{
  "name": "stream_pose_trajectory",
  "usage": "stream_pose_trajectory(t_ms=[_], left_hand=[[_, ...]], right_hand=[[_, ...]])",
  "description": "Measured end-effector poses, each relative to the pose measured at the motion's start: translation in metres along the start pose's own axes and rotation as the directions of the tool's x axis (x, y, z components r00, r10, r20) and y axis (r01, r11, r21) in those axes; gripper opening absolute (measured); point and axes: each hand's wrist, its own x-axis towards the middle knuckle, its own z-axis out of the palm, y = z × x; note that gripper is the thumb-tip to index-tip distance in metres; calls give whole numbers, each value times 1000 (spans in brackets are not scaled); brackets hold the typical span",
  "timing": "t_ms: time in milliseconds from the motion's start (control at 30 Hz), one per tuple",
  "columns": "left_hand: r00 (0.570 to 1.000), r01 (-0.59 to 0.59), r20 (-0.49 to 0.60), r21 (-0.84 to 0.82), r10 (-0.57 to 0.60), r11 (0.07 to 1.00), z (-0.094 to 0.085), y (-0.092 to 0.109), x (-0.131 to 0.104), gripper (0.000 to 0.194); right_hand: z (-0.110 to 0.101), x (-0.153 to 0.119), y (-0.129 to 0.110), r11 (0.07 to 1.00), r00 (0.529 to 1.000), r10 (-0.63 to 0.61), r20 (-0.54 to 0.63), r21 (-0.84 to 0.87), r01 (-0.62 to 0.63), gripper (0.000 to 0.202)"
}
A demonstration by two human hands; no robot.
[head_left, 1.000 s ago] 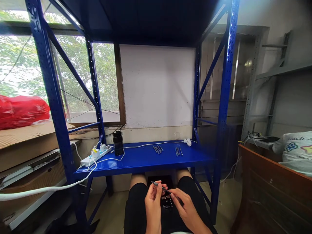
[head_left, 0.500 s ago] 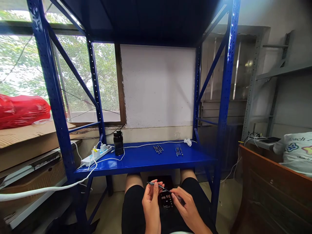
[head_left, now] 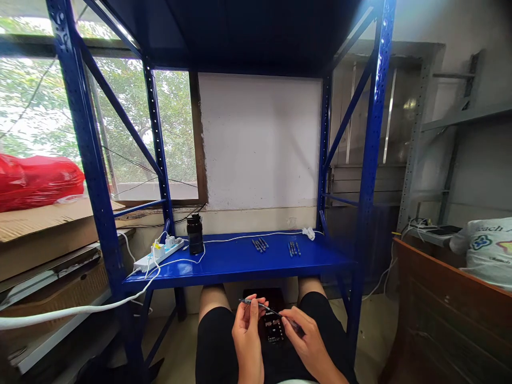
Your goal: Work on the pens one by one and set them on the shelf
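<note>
Nearest, above the lap in black shorts, the left hand has its thumb and fingers clamped on a slim pen, whose one end sticks out beyond the fingertips on the left. The right hand pinches the thin dark end on the other side, thumb against forefinger, so the pen slants down from left to right between the two hands; whether it is one piece or two parts joined, I cannot tell. Beneath it, between the knees, lies a dark object with small pale markings. Past the knees stands a blue bench. On it, a white power strip and a black bottle sit at the left, while two small groups of pens, one near the middle and one farther right, lie well apart from the bottle. Behind the bench are a window and a pale wall.
</note>
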Motion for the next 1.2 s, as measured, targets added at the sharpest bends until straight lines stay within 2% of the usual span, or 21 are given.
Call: stream_pose_trajectory(t_ms=[100,300,533,767,1000,1100,1200], left_hand=[[1000,15,23,13,-15,1000,0,0,-1,54],[980,48,191,56,-58,997,3,-3,0,51],[976,60,204,64,-72,996,6,2,-3,49],[913,132,374,116,-166,984,13,3,-8,43],[903,79,400,198,-154,977,11,3,-8,40],[913,68,379,215,-147,974,10,3,-8,41],[928,69,346,198,-135,978,10,3,-7,44]], right_hand=[[1,0,0,1000,1000,-13,-8,-8,13,28],[1,2,-3,999,1000,-27,-16,36,27,28],[2,1,-5,999,1000,14,-26,34,-13,29],[1,2,-1,987,996,92,18,127,-94,34],[-1,0,-8,991,996,88,-9,97,-87,34],[0,-1,-10,989,994,108,-21,101,-105,32],[0,0,-9,993,997,76,-9,89,-75,32]])
